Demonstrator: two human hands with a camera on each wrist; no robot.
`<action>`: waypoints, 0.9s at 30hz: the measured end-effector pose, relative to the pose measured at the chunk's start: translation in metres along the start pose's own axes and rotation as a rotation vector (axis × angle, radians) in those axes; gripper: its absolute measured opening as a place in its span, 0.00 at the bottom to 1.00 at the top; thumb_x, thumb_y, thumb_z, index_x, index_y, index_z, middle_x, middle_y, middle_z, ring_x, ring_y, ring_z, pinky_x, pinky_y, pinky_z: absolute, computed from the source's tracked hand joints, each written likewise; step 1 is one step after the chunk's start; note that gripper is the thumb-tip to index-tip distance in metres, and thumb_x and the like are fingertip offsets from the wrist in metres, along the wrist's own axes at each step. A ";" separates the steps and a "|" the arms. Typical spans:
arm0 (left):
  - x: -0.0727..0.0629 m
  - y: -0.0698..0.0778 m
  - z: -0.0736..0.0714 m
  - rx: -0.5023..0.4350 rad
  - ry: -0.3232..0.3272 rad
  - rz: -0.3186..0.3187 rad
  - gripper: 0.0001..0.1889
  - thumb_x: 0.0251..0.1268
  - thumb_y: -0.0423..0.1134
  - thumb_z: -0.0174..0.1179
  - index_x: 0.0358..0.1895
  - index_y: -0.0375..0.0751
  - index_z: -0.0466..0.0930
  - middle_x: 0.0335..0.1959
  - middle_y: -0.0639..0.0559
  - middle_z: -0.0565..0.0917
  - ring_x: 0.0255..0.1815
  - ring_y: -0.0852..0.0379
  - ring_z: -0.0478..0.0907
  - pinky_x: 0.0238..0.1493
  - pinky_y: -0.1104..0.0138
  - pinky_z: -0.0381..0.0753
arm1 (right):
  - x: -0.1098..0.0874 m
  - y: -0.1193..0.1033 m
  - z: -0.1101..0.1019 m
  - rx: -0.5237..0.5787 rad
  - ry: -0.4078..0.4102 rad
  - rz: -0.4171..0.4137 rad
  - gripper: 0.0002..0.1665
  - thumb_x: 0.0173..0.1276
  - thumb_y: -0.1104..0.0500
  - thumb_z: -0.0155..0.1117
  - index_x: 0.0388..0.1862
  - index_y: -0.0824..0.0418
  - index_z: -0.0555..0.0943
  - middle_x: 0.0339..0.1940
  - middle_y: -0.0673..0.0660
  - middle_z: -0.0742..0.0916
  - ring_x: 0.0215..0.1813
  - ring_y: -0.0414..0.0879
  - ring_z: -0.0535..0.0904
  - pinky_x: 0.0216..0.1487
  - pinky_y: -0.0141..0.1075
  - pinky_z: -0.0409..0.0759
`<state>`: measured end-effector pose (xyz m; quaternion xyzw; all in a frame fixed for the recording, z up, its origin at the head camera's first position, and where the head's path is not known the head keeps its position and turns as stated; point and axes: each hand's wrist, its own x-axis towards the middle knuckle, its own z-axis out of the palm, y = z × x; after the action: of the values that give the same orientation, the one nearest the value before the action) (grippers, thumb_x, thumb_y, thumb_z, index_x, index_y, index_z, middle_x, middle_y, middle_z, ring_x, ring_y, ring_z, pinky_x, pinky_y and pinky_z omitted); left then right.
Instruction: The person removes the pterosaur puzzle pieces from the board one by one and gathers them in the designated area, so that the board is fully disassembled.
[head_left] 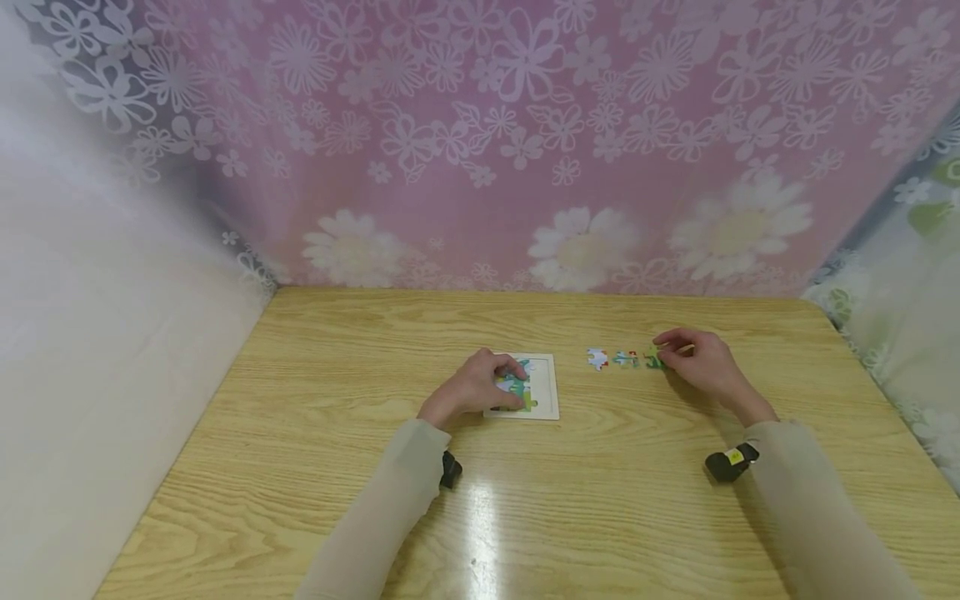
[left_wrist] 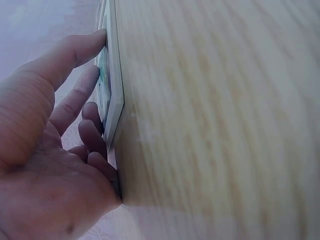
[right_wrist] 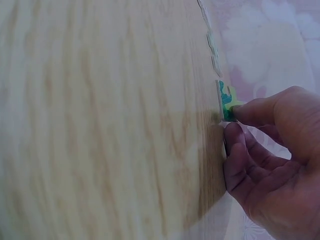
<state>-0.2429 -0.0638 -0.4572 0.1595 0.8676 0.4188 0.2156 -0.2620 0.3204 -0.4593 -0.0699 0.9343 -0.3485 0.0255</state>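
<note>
My left hand (head_left: 478,385) rests on a square jigsaw board (head_left: 547,402) with a pale frame, thumb and fingertips on its face. Part of a green, white and blue picture is filled in; the hand hides the board's left side. In the left wrist view, the fingers (left_wrist: 80,95) lie slightly bent along the board (left_wrist: 117,75). To the right, my right hand (head_left: 702,364) pinches the edge of a green puzzle piece (head_left: 652,360), low at the tabletop. The right wrist view shows the thumb on this piece (right_wrist: 226,102).
Two more puzzle pieces lie in a row between board and right hand: a white-and-red one (head_left: 597,358) and a green-and-white one (head_left: 626,359). The wooden table (head_left: 570,500) ends at a pink flowered curtain (head_left: 465,167) behind, with pale curtains at both sides.
</note>
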 end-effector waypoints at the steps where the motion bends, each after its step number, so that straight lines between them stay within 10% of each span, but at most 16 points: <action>1: 0.000 0.000 0.000 0.001 0.001 0.000 0.15 0.62 0.40 0.74 0.51 0.50 0.84 0.54 0.48 0.70 0.51 0.51 0.62 0.53 0.58 0.68 | 0.000 0.001 0.000 -0.003 0.001 0.002 0.17 0.77 0.57 0.61 0.59 0.64 0.82 0.49 0.65 0.87 0.46 0.51 0.84 0.41 0.31 0.78; 11: 0.003 -0.001 -0.001 0.031 -0.012 0.013 0.15 0.63 0.42 0.73 0.51 0.52 0.84 0.55 0.49 0.71 0.52 0.51 0.65 0.54 0.58 0.71 | -0.005 -0.002 -0.002 0.054 0.010 -0.026 0.20 0.77 0.55 0.61 0.63 0.64 0.79 0.50 0.66 0.85 0.40 0.37 0.85 0.34 0.33 0.82; 18: 0.002 -0.004 -0.007 0.050 -0.044 0.057 0.17 0.65 0.46 0.70 0.55 0.51 0.84 0.57 0.47 0.73 0.52 0.52 0.68 0.55 0.58 0.73 | -0.011 -0.024 0.011 0.067 0.029 -0.122 0.19 0.76 0.58 0.63 0.61 0.65 0.80 0.47 0.64 0.86 0.42 0.47 0.85 0.33 0.32 0.82; 27: 0.004 -0.007 -0.011 -0.049 0.150 0.078 0.15 0.68 0.41 0.68 0.55 0.42 0.83 0.39 0.47 0.79 0.34 0.56 0.68 0.40 0.63 0.71 | -0.011 -0.059 0.045 0.104 -0.043 -0.174 0.16 0.74 0.58 0.65 0.58 0.62 0.82 0.44 0.60 0.88 0.41 0.48 0.84 0.39 0.33 0.81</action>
<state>-0.2524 -0.0732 -0.4575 0.1557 0.8639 0.4589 0.1373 -0.2398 0.2484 -0.4546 -0.1569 0.9046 -0.3960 0.0190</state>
